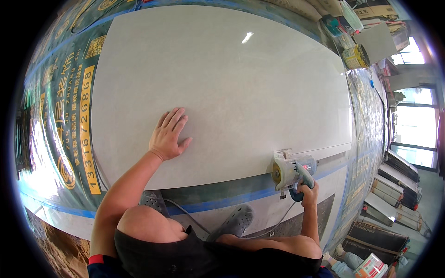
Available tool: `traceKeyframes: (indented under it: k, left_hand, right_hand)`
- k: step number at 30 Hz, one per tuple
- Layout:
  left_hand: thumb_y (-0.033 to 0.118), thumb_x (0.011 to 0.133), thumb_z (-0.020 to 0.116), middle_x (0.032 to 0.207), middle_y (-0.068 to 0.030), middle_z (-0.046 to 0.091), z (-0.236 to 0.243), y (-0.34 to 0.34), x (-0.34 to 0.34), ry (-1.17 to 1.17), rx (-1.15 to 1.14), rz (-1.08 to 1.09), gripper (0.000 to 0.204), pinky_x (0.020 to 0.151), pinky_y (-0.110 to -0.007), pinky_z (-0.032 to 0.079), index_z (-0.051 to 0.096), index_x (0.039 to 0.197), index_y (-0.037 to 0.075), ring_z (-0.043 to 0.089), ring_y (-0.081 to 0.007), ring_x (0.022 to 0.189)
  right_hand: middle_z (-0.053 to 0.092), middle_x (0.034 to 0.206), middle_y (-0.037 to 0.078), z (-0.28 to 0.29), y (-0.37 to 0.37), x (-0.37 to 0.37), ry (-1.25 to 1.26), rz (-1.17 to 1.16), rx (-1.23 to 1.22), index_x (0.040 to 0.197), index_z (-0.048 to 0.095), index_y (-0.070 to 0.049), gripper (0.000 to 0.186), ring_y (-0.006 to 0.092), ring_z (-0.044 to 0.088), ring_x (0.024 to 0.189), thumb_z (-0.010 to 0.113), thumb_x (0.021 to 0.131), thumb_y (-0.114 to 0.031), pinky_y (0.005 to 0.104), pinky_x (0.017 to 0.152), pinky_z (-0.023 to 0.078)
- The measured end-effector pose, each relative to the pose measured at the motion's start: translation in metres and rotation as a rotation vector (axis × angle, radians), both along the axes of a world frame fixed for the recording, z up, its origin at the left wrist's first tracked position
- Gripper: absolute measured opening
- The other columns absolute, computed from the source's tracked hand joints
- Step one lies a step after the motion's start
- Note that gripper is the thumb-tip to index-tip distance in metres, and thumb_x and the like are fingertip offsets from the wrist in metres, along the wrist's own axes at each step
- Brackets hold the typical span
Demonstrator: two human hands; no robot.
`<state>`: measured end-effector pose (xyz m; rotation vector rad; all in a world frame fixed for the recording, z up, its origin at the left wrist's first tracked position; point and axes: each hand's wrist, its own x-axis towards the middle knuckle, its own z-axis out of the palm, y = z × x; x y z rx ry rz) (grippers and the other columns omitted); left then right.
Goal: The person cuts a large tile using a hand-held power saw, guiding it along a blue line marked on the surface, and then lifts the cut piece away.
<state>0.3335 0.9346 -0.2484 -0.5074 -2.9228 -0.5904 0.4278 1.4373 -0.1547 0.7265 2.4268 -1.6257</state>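
A large pale grey tile [222,92] lies flat in front of me. My left hand [169,134] rests on its near left part, palm down with fingers stretched out, holding nothing. My right hand [308,192] is wrapped round the handle of a handheld tile saw [294,171] at the tile's near edge, toward the right. The saw's base plate sits on the tile, and a round disc shows at its left side. From the saw to the tile's right edge runs a thin straight line, close to the near edge. Whether the blade spins, I cannot tell.
Printed green protective sheeting [69,116] with blue tape covers the floor. A grey cable [282,217] trails past my shoes [238,220]. A yellow can [356,56] stands beyond the tile's far right corner. Boxes and stacked slabs [384,206] line the right side; a white bucket [371,267] is lower right.
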Motion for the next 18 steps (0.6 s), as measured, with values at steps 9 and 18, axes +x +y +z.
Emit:
traceKeyframes:
  k: [9,18]
  left_hand:
    - [0.034,0.082,0.068,0.146,-0.0120,0.041,-0.001,-0.001,0.000,-0.002,0.002,0.003,0.059,0.115,-0.046,0.028,0.050,0.130,0.005,0.036,-0.0293,0.137]
    - [0.034,0.082,0.068,0.146,-0.0114,0.041,-0.002,-0.002,0.001,-0.022,0.003,0.008,0.059,0.115,-0.045,0.028,0.051,0.130,0.005,0.035,-0.0280,0.138]
  right_hand:
    - [0.053,0.060,0.007,-0.001,-0.004,-0.005,0.012,0.017,0.017,0.073,0.056,0.002,0.017,0.0153,0.049,0.052,0.054,0.060,-0.007,0.0260,0.051,0.038]
    - [0.052,0.058,0.007,0.012,0.002,-0.007,0.006,0.000,0.027,0.071,0.056,0.002,0.018,0.0158,0.048,0.050,0.055,0.056,-0.008,0.0259,0.050,0.037]
